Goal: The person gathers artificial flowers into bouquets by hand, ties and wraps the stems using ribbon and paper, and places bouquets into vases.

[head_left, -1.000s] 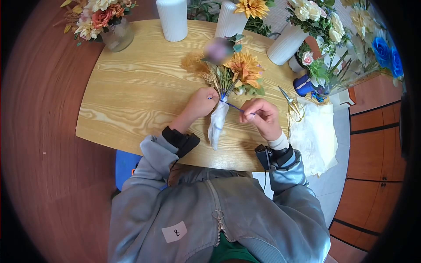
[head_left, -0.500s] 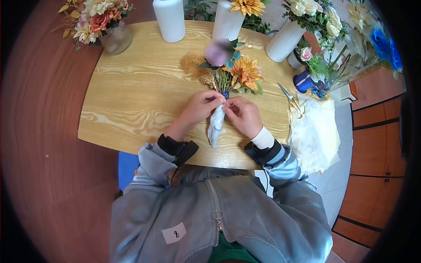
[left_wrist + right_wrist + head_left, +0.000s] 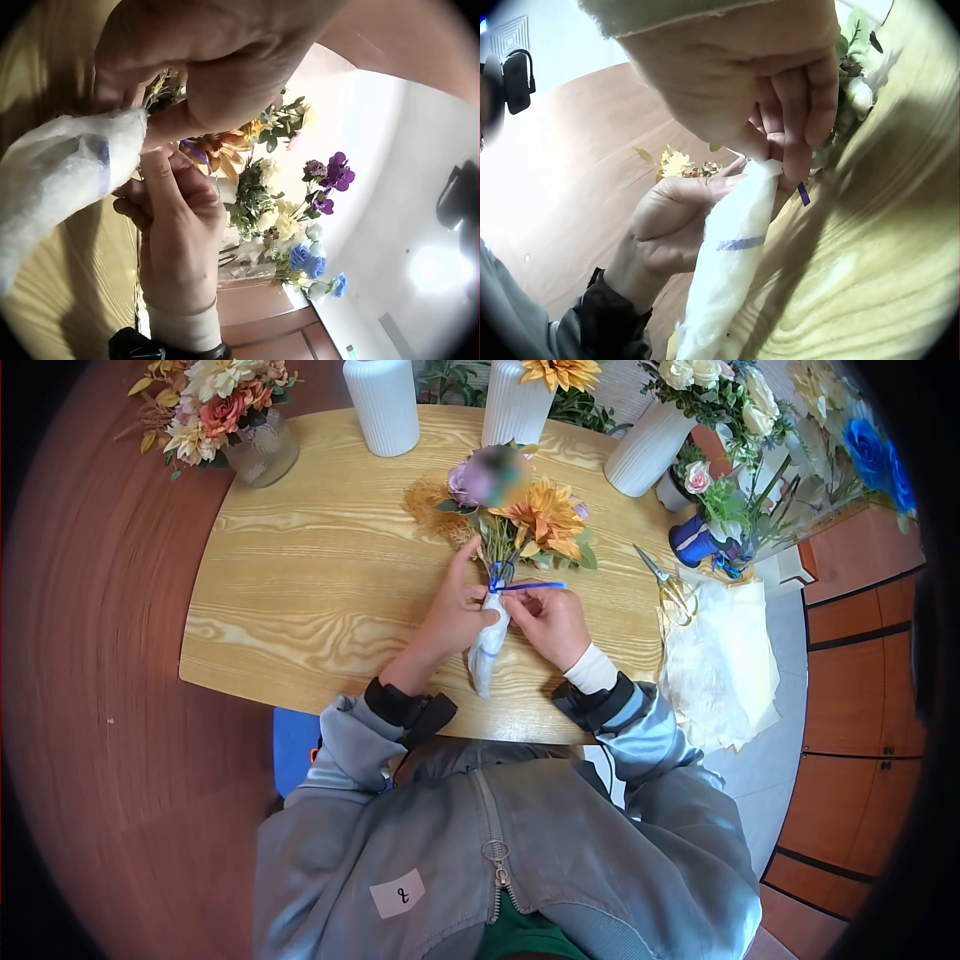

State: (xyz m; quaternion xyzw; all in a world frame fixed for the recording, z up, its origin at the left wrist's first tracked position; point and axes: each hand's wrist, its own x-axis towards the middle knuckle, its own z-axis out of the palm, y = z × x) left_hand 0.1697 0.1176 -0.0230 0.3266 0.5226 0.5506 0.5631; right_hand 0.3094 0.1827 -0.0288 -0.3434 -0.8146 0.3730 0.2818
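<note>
A bouquet with an orange flower (image 3: 545, 515) and a mauve bloom lies on the table, its stems wrapped at the bottom in white material (image 3: 487, 655). Blue ribbon (image 3: 540, 586) circles the stems at the top of the wrapping, one end sticking out to the right. My left hand (image 3: 452, 618) holds the bouquet from the left at this binding, thumb across the wrapping and index finger stretched up along the stems. From the right, my right hand (image 3: 556, 628) pinches the ribbon close to the binding. Its fingertips partly hide the tie in the right wrist view.
Gold-handled scissors (image 3: 678, 598) lie right of the hands, beside white and cream sheets (image 3: 720, 670). A blue ribbon spool (image 3: 692, 543) stands farther back. White vases (image 3: 382, 410) line the far edge, and a glass vase (image 3: 264, 452) with flowers stands at the back left.
My right hand has come in from the right to the binding, where both hands met. My left index finger has since straightened upward, and the ribbon end now points right.
</note>
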